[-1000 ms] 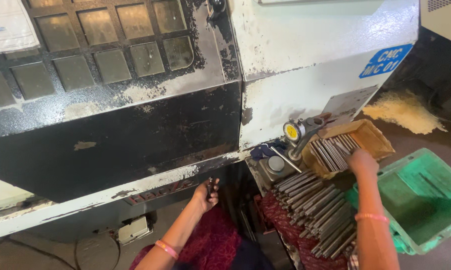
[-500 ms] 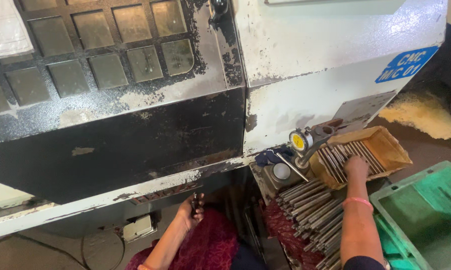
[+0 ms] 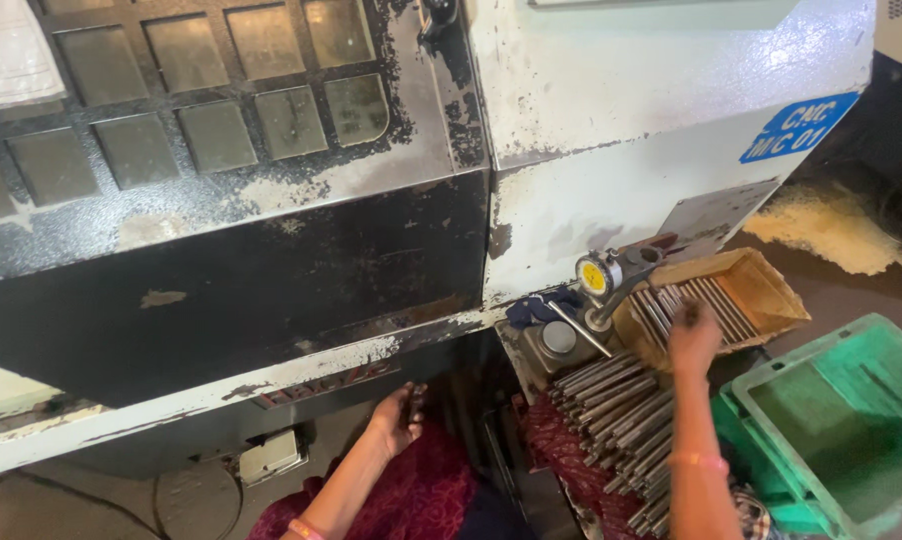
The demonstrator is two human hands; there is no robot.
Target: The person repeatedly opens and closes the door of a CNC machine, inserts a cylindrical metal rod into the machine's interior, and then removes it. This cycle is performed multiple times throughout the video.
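Right hand [image 3: 693, 340] grip touches rods [image 3: 686, 305].

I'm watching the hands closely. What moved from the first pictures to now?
The right hand went from the far end of the cardboard box back to its near end, over the metal rods. The left hand sank lower under the machine. The dial gauge, loose rods and green crate stayed.

- One view only, from a camera worn on the head.
- It looks steeply down and forward at the machine housing [image 3: 271, 250], tilted.
- Close range: both forearms enter from the bottom edge, floor at right.
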